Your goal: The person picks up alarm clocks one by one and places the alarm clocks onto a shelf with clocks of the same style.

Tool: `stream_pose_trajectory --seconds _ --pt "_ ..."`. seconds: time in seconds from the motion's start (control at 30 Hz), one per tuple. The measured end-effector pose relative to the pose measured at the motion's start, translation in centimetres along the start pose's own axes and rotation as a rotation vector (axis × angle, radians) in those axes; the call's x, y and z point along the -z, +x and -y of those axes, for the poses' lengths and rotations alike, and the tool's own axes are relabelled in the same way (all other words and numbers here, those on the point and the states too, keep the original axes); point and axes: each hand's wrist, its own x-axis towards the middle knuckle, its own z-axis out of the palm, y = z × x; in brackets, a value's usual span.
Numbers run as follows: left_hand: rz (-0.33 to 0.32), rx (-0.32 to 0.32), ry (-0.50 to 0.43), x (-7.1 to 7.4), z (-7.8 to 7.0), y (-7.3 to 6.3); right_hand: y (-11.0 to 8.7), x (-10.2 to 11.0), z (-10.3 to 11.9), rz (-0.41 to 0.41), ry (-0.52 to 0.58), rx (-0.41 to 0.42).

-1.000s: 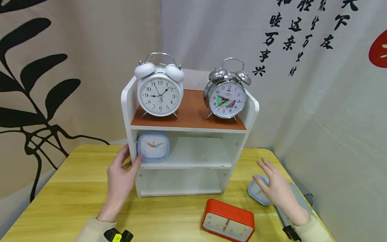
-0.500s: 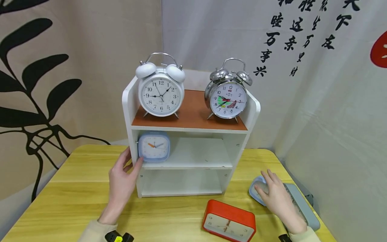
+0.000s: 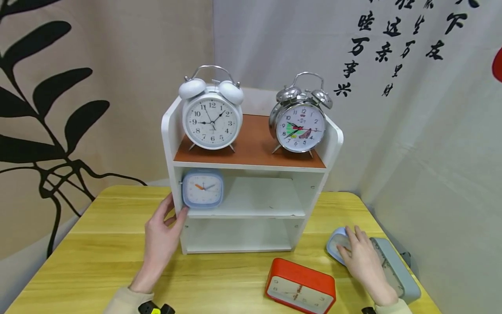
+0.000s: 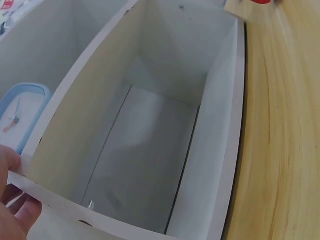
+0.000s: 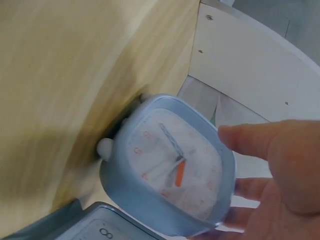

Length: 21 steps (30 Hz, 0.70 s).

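My left hand (image 3: pixel 160 244) grips the left side panel of a white shelf unit (image 3: pixel 259 198), thumb in front and fingers on the outer side. Just beside the thumb, a light blue alarm clock (image 3: pixel 203 188) stands on the middle shelf, also partly seen in the left wrist view. At the right of the table, my right hand (image 3: pixel 364 264) holds a second light blue alarm clock (image 5: pixel 170 165) by its edge, thumb at the rim of the face and fingers round the opposite side. The hand hides part of that clock (image 3: pixel 335 244) in the head view.
A grey-blue clock (image 3: pixel 401 272) lies beside the right hand. Nearer the front is a red clock (image 3: pixel 301 285) on the wooden table (image 3: pixel 219 279). On the brown top shelf stand a white twin-bell clock (image 3: pixel 212 120) and a silver one (image 3: pixel 301 126).
My right hand has come down onto the light blue clock at the right, uncovering more of the grey-blue clock. The left hand keeps its place on the shelf panel. The head view has shifted slightly.
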Motion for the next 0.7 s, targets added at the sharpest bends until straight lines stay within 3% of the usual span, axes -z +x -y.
stream_pose_trajectory --seconds 0.13,0.4,0.7 --pt "0.007 0.019 -0.008 -0.1 -0.1 0.0 0.0 -0.7 -0.2 -0.052 -0.011 0.018" --pt "0.009 0.036 -0.019 0.0 0.1 0.0 0.0 -1.7 -0.8 -0.299 -0.011 0.144" --pt "0.006 0.042 -0.037 -0.4 0.0 0.0 -0.1 -1.7 -1.3 -0.344 -0.021 0.172"
